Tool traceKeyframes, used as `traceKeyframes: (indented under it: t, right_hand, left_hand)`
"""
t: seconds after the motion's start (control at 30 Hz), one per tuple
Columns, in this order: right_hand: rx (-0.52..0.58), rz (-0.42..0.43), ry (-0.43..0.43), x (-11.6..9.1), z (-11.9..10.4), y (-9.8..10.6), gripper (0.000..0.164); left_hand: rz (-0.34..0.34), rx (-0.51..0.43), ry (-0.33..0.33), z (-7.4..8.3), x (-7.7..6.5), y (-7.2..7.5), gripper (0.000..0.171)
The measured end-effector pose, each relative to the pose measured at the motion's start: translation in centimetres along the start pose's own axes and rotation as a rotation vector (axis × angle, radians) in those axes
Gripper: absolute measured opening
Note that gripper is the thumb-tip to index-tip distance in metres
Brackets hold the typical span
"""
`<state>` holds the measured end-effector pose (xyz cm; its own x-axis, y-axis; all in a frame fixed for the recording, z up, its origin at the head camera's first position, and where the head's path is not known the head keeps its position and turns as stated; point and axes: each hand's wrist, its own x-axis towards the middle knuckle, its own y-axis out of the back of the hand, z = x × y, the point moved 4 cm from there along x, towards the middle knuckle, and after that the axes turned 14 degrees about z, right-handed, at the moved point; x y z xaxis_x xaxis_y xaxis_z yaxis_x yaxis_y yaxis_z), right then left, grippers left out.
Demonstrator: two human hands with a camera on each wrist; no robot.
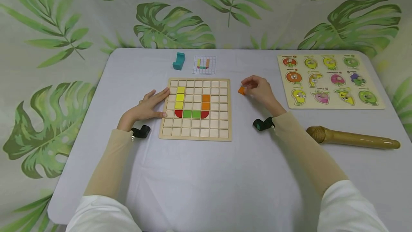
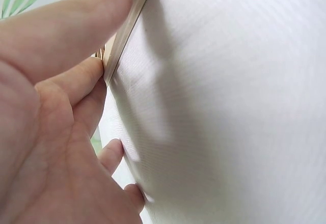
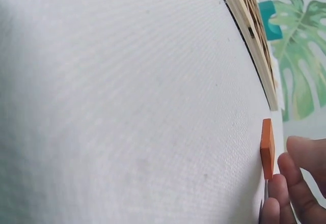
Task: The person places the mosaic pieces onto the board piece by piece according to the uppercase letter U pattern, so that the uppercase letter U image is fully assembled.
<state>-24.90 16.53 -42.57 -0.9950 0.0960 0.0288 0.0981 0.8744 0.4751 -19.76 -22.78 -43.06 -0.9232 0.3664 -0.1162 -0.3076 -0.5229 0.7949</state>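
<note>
A wooden grid board lies flat, its cells holding yellow tiles, orange tiles, green tiles and red rounded tiles in a U shape. My left hand is spread along the board's left edge, thumb and fingertips touching it. To the right of the board, my right hand has its fingertips right at a loose orange square tile. In the right wrist view, that orange tile lies just beyond the bent fingers, with a gap between it and the thumb.
Behind the board are a teal curved block and a small pattern card showing a U. A fruit puzzle board lies at the back right. A gold microphone rests near the right forearm.
</note>
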Motion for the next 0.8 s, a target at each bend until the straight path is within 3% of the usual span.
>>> traceKeyframes:
  t: [0.4, 0.8]
  right_hand:
    - [-0.141, -0.011, 0.032, 0.1, -0.2, -0.8, 0.03]
    - [-0.105, -0.007, 0.061, 0.0, -0.9, -1.1, 0.023]
  left_hand:
    - [-0.007, -0.007, 0.005, 0.0, 0.0, 0.0, 0.088]
    - [-0.003, -0.008, -0.002, 0.0, 0.0, 0.0, 0.088]
